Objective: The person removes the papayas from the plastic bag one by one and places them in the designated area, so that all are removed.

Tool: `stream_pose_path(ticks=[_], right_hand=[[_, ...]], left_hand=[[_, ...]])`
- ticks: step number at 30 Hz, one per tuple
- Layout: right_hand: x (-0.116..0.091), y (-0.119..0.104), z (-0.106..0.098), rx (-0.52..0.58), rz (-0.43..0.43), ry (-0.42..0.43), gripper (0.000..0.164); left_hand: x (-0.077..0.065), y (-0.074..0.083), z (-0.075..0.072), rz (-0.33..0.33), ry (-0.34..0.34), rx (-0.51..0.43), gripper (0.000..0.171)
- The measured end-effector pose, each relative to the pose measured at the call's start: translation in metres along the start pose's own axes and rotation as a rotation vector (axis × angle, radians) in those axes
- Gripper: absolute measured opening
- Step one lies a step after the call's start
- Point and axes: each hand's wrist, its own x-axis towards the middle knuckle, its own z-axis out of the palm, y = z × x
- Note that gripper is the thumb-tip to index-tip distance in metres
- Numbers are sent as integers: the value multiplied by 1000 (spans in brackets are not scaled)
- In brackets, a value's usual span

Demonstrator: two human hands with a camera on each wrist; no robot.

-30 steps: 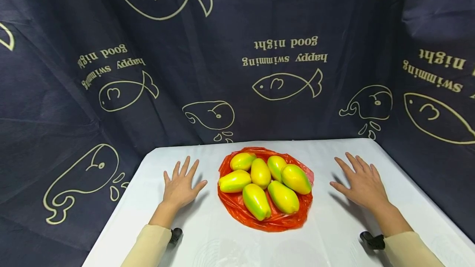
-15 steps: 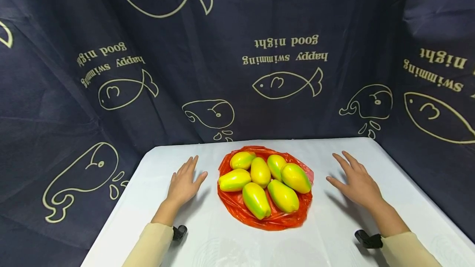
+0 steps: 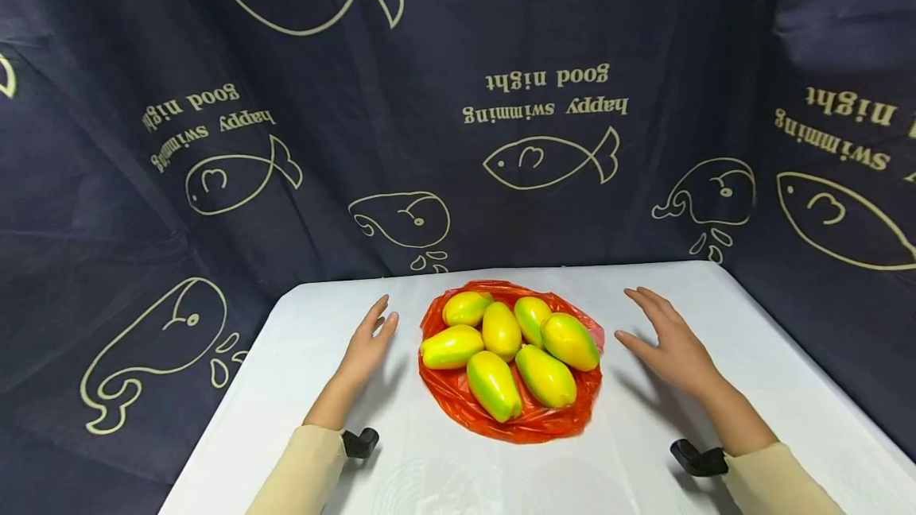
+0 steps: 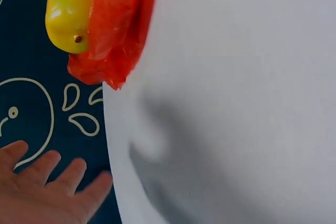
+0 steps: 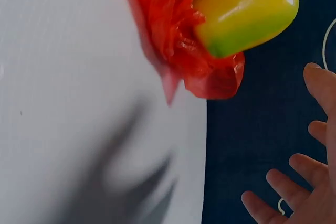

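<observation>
Several glossy yellow-green fruits (image 3: 502, 332), shaped like mangoes or small papayas, lie grouped on a crumpled red plastic bag (image 3: 525, 429) in the head view. My left hand (image 3: 363, 352) hovers to the left of the bag, its fingers extended and the thumb apart. On the other side, my right hand (image 3: 676, 348) is held above the table, palm turned inward, fingers straight. Neither hand touches the bag or a fruit. Both wrist views show a fruit at the bag's edge, with the left hand (image 4: 47, 198) and right hand (image 5: 310, 192) spread and holding nothing.
A white-covered table (image 3: 458, 483) carries the bag. Dark blue cloth (image 3: 444, 125) printed with fish and whales hangs behind and at both sides. Black wrist-worn devices (image 3: 360, 443) sit at both sleeve cuffs. The hands cast shadows on the tabletop.
Both hands have moved inward toward the bag and rotated from palm-down with spread fingers to palms facing each other. Bag and fruits have stayed in place.
</observation>
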Motion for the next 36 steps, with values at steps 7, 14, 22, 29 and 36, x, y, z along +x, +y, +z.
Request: stream_pose_path(ticks=[7,14,22,29,36], right_hand=[[3,-3,9,102,-45,0,68],[5,-13,17,181,-32,-19,67],[9,-24,23,249,1,-63,70],[12,-31,25,284,0,-92,72],[14,-36,34,314,27,-139,72]], left_hand=[[6,3,5,-30,-69,-304,56],[8,4,14,-63,-129,-487,57],[11,4,23,-104,-167,-597,52],[16,6,29,-108,-223,-627,52],[17,-2,36,-138,-255,-694,50]])
